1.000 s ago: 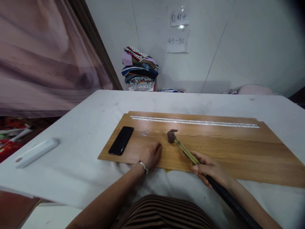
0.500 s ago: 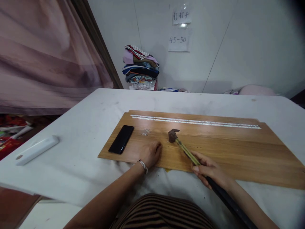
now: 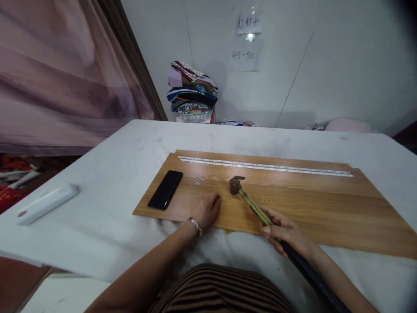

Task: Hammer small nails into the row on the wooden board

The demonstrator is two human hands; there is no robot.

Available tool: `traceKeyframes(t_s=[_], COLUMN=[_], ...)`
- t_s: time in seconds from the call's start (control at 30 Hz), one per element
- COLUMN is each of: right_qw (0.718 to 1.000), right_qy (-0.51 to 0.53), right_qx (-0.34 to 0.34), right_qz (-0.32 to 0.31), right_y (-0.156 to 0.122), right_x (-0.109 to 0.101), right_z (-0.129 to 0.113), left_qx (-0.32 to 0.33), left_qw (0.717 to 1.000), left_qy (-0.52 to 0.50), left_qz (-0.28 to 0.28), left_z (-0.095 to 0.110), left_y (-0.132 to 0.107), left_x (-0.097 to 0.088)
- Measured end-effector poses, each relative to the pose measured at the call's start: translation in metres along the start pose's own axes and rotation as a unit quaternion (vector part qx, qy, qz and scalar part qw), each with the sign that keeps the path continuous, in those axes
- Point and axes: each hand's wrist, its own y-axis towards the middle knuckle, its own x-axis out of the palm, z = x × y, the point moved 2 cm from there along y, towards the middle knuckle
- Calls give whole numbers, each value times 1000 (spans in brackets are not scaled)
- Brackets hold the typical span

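Observation:
My right hand [image 3: 286,230] is wrapped round the handle of a claw hammer [image 3: 256,206], yellow-green near the head and black at the grip. The rusty brown head is low over or on the wooden board [image 3: 302,195]; I cannot tell if it touches. Left of it, my left hand [image 3: 206,208] lies on the board's near part with fingers curled, their inside hidden. Several small loose nails [image 3: 199,180] lie beyond my left hand. A row of small dark dots [image 3: 262,200] runs rightward from the hammer head along the board.
A black phone [image 3: 165,190] lies on the board's left end. Two white measuring strips [image 3: 267,167] run along its far side. A white plastic bar [image 3: 48,203] lies on the white table [image 3: 110,174]. Folded clothes [image 3: 193,93] are stacked behind the table, by the wall.
The view has shifted very slightly. Both hands and the hammer keep the same places on the board.

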Motion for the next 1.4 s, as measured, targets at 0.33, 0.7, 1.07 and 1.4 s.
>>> traceKeyframes(t_s=[0.33,0.7,1.07,1.4], right_qw=[1000,1000,1000,1000], right_qy=[-3,-2,-7,-8], right_qx=[4,-6,-10,-11], right_qz=[9,8,16,9], right_y=[0,-1,-3,2], right_x=[3,0,-3,0], right_z=[-4,-6,-6,-6], left_qx=[-17,-11,-2,1], left_qw=[1000,1000,1000,1000], left_qy=[1,-5,-10,0], left_qz=[-10,-9,1,5], left_z=[5,2,-1,-2], left_y=[0,0,0,0], left_x=[-6,-3,-1,2])
